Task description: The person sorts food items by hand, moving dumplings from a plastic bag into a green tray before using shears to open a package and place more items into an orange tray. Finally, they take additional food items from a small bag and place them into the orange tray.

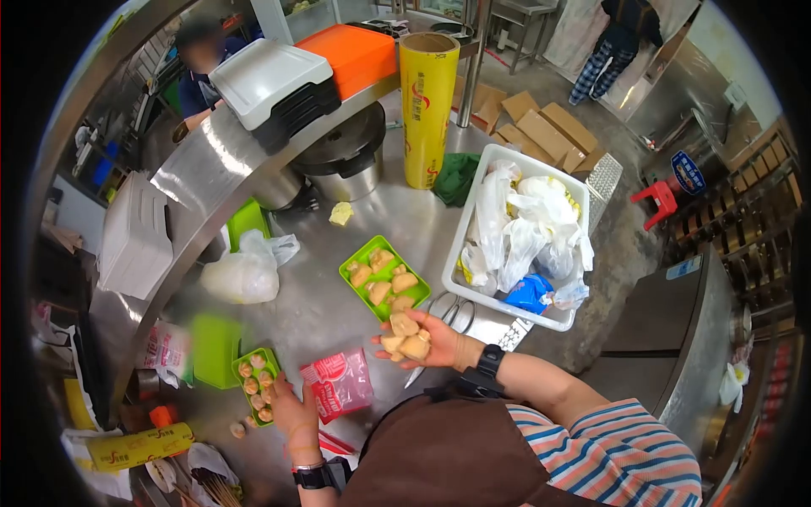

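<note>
"Grip check?"

"I see the right hand (443, 342) cupped palm-up under piled tan food pieces (413, 347), just beside the larger green tray (384, 277). The left hand (297, 414) curls loosely by the small green tray (272, 363); I can't tell if it grips anything."

"Risk?"

"If that palm tilts, I'd expect one to slide onto the desk (312, 321)."

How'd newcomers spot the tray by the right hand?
The table has a white bin at its edge. Left of that, beyond the right hand, is the green tray. It holds chunky pieces; the tray by the left hand, rounder ones.
</note>
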